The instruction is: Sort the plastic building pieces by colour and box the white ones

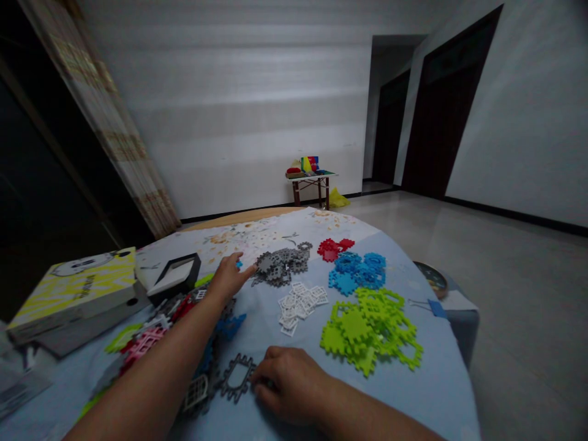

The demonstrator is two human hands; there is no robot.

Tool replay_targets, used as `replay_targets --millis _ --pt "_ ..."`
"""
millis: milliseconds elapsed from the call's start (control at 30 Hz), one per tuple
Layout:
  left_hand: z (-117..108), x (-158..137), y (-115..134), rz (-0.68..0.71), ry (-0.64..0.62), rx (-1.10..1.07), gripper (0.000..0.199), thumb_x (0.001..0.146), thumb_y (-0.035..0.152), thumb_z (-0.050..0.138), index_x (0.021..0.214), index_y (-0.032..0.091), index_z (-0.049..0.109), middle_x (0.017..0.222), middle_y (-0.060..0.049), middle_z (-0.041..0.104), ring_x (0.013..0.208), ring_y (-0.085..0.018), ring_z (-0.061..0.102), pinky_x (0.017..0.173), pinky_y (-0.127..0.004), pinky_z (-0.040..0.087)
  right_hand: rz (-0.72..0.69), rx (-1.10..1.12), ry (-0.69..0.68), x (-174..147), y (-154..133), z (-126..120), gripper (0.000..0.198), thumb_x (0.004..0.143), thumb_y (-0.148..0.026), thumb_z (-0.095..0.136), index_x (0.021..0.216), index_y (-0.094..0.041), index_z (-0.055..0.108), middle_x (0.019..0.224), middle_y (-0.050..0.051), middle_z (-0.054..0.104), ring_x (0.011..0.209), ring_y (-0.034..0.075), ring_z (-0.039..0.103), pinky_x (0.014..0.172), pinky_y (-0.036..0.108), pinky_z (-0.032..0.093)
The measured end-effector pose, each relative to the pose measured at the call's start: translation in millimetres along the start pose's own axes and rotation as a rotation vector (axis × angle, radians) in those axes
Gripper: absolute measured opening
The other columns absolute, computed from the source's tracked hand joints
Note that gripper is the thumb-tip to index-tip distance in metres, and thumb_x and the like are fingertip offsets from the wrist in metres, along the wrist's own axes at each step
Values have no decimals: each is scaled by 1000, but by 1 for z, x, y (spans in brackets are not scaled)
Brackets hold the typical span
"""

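Note:
My left hand (228, 277) reaches over the table with its fingers apart, the tips at the left edge of a pile of grey toothed building pieces (282, 266). A small blue piece (239, 264) shows between its fingers; I cannot tell whether they touch it. Near the front, my right hand (291, 383) is curled, its fingertips at the edge of a dark grey toothed frame piece (237, 376). Under and beside my left forearm lies a mixed heap with pink pieces (146, 344), blue pieces (231, 326) and other colours, partly hidden by the arm.
Sorted piles hold white lattice pieces (301, 304), lime green pieces (372, 331), blue pieces (358, 272) and red pieces (333, 248). At the left stand a yellow and white box (78, 294) and a black-edged open box (175, 277). A stool (462, 318) adjoins the table's right edge.

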State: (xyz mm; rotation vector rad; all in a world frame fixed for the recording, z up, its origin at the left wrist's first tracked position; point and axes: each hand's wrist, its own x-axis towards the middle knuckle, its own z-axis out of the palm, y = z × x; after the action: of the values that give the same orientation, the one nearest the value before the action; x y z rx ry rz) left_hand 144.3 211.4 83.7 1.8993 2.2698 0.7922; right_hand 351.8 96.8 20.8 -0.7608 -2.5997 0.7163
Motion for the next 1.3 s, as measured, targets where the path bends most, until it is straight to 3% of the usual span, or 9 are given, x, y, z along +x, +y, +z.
replay_targets --millis 133,233,400,500,633,733,933,1133,1300 --pt "-7 -29 -28 78 -138 45 51 69 52 54 102 15 65 108 -12 64 100 -26 59 90 -35 43 9 4 -4 0 -1 0 29 81 -26 47 101 -24 67 90 4 64 79 16 59 71 24 42" --pt "-18 -50 -42 103 -149 40 47 68 54 54 95 17 68 103 -10 67 101 -27 58 90 -35 44 16 3 0 -1 -1 0 29 81 -26 47 101 -24 67 91 4 64 81 16 59 71 24 42" --pt "-53 -75 -72 35 -39 38 49 69 58 51 94 20 70 102 -9 68 98 -27 59 88 -34 45 18 -1 -8 -1 -1 0 28 82 -27 47 101 -24 67 92 4 64 81 16 59 72 23 42" --pt "-80 -88 -107 -97 87 73 48 71 58 49 97 22 67 108 -6 68 101 -26 59 89 -34 44 26 7 -7 -2 -1 1 28 82 -26 47 102 -24 66 92 4 63 82 16 59 73 23 42" --pt "-102 -112 -153 -314 229 98 36 74 57 44 88 30 63 95 7 72 98 -25 60 86 -36 45 34 22 2 -2 -3 1 29 81 -24 48 104 -25 66 93 3 63 83 15 59 74 23 42" --pt "-101 -129 -172 -418 283 42 31 74 56 45 81 30 60 84 10 73 96 -24 61 85 -35 46 43 19 16 -1 -6 2 29 81 -25 50 105 -26 65 96 3 62 85 15 59 77 23 41" --pt "-89 -143 -187 -467 369 -116 29 70 53 49 77 28 61 83 8 73 100 -25 61 90 -35 45 84 -87 32 1 -14 10 39 79 -35 57 117 -28 58 106 4 60 94 18 58 79 25 41" --pt "-70 -144 -192 -604 461 -316 39 65 45 50 83 14 65 95 -10 72 97 -28 63 88 -36 47 95 -183 -12 9 -18 17 26 83 -38 54 105 -30 64 97 3 62 87 17 60 73 24 41" --pt "-61 -134 -199 -575 448 -346 42 64 48 49 81 15 67 91 -12 73 91 -29 65 82 -35 50 66 -127 -19 11 -17 1 20 81 -35 59 96 -26 67 90 3 64 79 15 60 68 21 40"
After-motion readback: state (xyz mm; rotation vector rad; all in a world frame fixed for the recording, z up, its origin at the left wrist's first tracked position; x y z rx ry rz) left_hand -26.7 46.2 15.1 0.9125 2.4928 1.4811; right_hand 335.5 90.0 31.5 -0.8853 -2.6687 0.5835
